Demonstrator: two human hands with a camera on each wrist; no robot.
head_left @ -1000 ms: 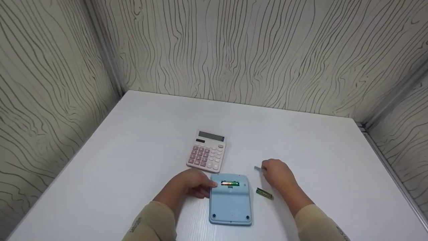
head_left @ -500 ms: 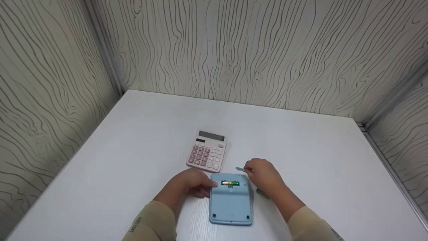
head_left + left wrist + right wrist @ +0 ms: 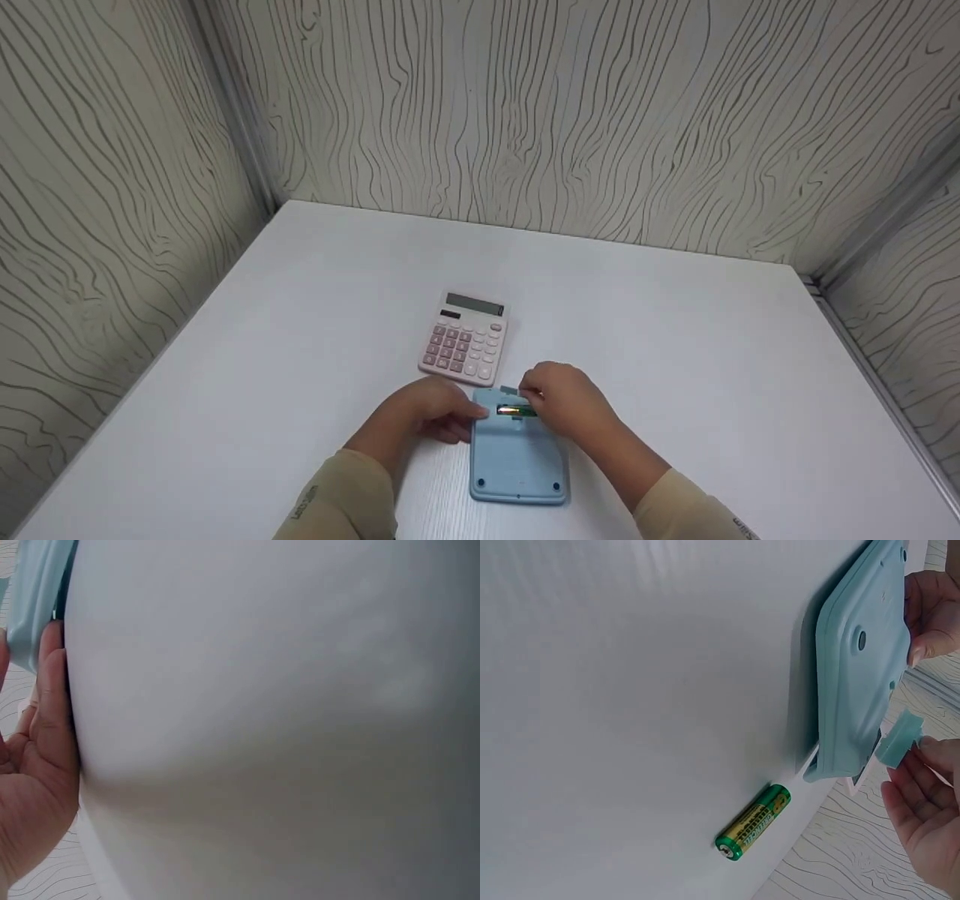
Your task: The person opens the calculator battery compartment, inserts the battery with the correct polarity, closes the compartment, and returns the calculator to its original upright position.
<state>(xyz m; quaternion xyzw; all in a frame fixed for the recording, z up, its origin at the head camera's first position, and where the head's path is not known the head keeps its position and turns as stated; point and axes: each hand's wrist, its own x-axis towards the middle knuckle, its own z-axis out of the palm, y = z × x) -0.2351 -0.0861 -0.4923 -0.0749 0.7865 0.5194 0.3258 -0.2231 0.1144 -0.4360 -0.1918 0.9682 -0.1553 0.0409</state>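
A light-blue calculator [image 3: 516,457] lies back side up on the white table. In its battery slot sits a green-and-gold battery [image 3: 513,410]. My left hand [image 3: 431,405] grips the calculator's left edge, thumb on the back and fingers at the side. Between thumb and fingertips, my right hand [image 3: 562,397] pinches a small light-blue battery cover [image 3: 900,739], which is over the calculator's top edge near the slot. The right hand hides the slot's right end in the head view.
Another battery, green and gold [image 3: 754,821], lies loose on the table to the right of the blue calculator; the right arm hides it in the head view. A pink calculator [image 3: 463,341] lies face up just beyond. Wood-grain patterned walls [image 3: 510,112] enclose the table.
My right hand has moved left with the battery cover, from the table on the right to over the blue calculator's top edge. The left hand and both calculators have stayed in place.
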